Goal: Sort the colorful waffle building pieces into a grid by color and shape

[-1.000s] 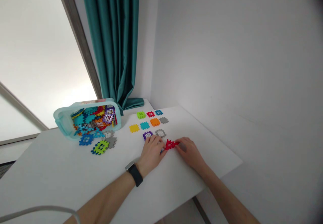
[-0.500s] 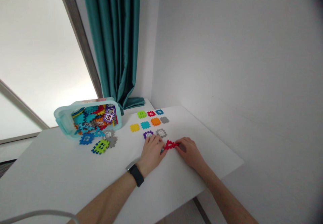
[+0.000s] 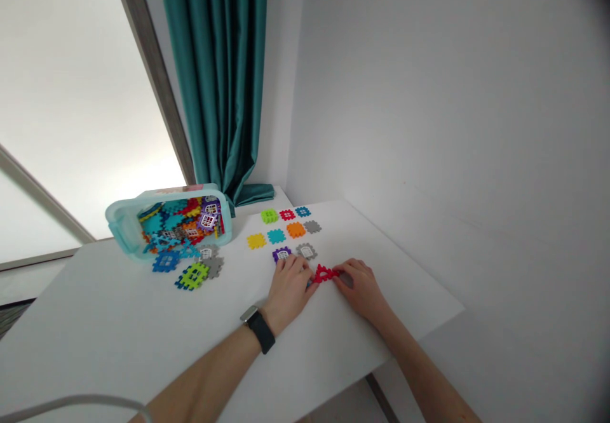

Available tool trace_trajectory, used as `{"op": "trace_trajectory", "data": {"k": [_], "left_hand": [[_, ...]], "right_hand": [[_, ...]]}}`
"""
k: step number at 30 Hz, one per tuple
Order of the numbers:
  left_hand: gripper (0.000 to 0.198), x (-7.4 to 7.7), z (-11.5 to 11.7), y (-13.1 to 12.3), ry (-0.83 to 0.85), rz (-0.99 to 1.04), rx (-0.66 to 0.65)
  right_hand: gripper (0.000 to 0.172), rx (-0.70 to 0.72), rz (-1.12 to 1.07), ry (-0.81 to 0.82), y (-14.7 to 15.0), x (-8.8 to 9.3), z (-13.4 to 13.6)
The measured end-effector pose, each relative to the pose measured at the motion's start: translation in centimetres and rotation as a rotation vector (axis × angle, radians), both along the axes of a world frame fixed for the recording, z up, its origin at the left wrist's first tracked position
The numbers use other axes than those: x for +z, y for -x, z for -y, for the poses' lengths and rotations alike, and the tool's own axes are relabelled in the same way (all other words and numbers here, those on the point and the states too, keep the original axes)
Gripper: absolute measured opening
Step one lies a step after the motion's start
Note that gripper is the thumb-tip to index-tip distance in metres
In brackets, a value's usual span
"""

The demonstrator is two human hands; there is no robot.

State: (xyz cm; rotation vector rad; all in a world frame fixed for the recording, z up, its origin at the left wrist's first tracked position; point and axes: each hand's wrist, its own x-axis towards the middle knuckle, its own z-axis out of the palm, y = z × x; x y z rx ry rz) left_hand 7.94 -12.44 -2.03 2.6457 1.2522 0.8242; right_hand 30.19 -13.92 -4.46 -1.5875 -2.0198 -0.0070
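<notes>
A red triangular building tile [image 3: 324, 274] with toothed edges lies on the white table between my hands. My right hand [image 3: 359, 286] has thumb and forefinger closed on its right corner. My left hand [image 3: 290, 286], with a watch [image 3: 258, 329] on the wrist, is bent over the tile's left corner. Beneath those left fingers a bit of a blue tile shows; most of it is hidden. Just beyond the left hand are a purple window tile [image 3: 281, 254], partly covered by the fingers, and a grey window tile [image 3: 306, 251].
Farther back lie square tiles in rows, among them a yellow [image 3: 256, 241], an orange [image 3: 296, 230] and a lime one [image 3: 269, 216]. A pale turquoise tub [image 3: 124, 232] on its side spills tiles at left, a green one [image 3: 194, 276] nearest. A wall [image 3: 429, 156] borders the right.
The view has shifted very slightly, so everything sits a little farther right. Both hands keep nearly the same pose around the red tile.
</notes>
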Motion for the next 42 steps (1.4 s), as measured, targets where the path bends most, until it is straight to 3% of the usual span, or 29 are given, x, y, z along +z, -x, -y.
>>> {"op": "trace_trajectory", "data": {"k": [42], "left_hand": [[0.009, 0.10, 0.25, -0.07, 0.035, 0.015, 0.043]], "right_hand": [[0.013, -0.064, 0.042, 0.069, 0.45, 0.63, 0.40]]}}
